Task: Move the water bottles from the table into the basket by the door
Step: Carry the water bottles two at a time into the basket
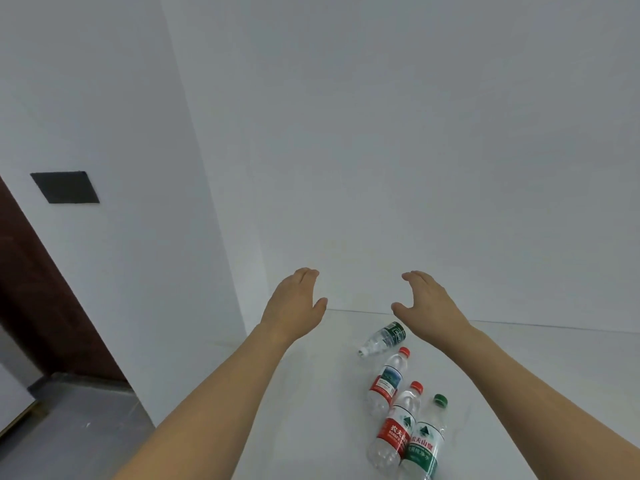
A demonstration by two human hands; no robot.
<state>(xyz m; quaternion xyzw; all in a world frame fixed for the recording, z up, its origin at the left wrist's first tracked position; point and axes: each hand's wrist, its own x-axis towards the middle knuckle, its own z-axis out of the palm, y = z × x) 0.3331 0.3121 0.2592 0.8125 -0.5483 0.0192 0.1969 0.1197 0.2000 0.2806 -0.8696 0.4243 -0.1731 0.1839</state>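
Note:
Several clear water bottles lie on a white table. A dark-green-labelled bottle lies farthest, its neck pointing left. Nearer come a red-capped bottle with a red and blue label, a red-labelled bottle and a green-capped, green-labelled bottle. My left hand and my right hand are raised above the table's far edge, palms facing each other, fingers relaxed, holding nothing. My right wrist covers the base of the far bottle. No basket is in view.
White walls stand ahead and to the left, meeting in a corner past the table. A dark square plate is on the left wall. A dark brown door and grey floor lie at the lower left.

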